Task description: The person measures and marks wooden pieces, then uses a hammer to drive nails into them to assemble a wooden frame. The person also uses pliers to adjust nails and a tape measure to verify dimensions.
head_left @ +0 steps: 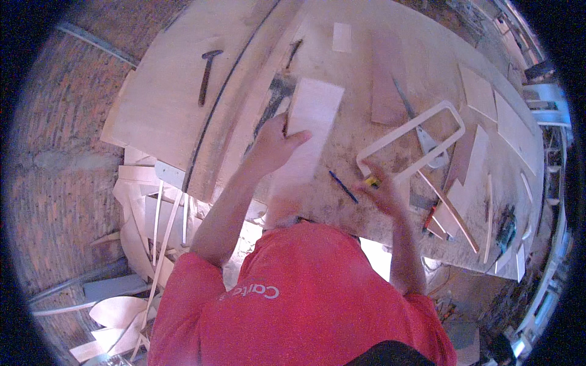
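Note:
My left hand point(273, 145) grips the left edge of a pale flat board point(318, 105), thumb on top and fingers under the edge. The board lies lengthwise in front of me on the worktable. In my right hand point(386, 190), partly curled, is a small yellow-and-dark object point(371, 181) that looks like a tape measure, mostly covered by the fingers. Between the hands lies a blue pen point(343, 186). Just beyond my right hand rests a pale rectangular wooden frame point(408, 127) with rounded corners, and a handsaw point(431, 146) lies beneath it.
A hammer point(207, 76) lies on a large sheet at the far left. Thin wood strips point(452, 213) and cut panels point(477, 96) cover the right side. Offcuts point(119, 311) are piled by the brick wall point(70, 165) at left. A small pale rectangle point(342, 37) lies at the far side.

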Motion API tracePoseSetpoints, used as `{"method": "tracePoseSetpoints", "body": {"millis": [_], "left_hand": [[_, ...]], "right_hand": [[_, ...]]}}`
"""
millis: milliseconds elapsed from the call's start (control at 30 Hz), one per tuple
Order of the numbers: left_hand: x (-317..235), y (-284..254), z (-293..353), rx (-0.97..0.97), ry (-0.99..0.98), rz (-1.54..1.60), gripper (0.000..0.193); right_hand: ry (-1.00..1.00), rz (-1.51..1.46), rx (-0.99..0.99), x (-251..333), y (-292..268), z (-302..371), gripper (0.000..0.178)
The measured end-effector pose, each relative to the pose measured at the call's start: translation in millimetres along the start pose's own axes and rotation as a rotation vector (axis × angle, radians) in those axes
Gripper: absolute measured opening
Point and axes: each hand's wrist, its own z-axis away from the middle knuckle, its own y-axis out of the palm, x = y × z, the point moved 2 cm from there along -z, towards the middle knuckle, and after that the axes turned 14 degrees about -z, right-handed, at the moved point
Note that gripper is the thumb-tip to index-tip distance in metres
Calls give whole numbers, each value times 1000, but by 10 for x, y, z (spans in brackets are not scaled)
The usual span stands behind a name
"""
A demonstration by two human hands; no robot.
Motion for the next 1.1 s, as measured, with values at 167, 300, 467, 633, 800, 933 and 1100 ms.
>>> {"method": "tracePoseSetpoints", "body": {"millis": [167,300,467,633,800,933,1100], "left_hand": [[-630,225,-136,-3,-133,567,45],[-73,488,-17,-262,-214,471,60],[1072,-149,1015,-512,-392,-71,60],[2126,-686,1999,-793,-610,-397,54],[2737,-1410,2689,-1024,-854,-500,64],[3808,-1652,2098,-1095,-899,-54,85],[5345,-2036,1951,-848,-958,68,98]], "right_hand": [[-108,-252,106,-213,452,-26,57],[-69,-169,-12,-599,-87,-96,38],[118,96,-383,-950,-1318,-87,45],[62,814,-679,-1074,-2193,-109,65],[5,849,-520,205,-687,-306,77],[-219,1151,-544,-523,-296,-624,70],[-176,976,-816,16,581,-735,64]]}}
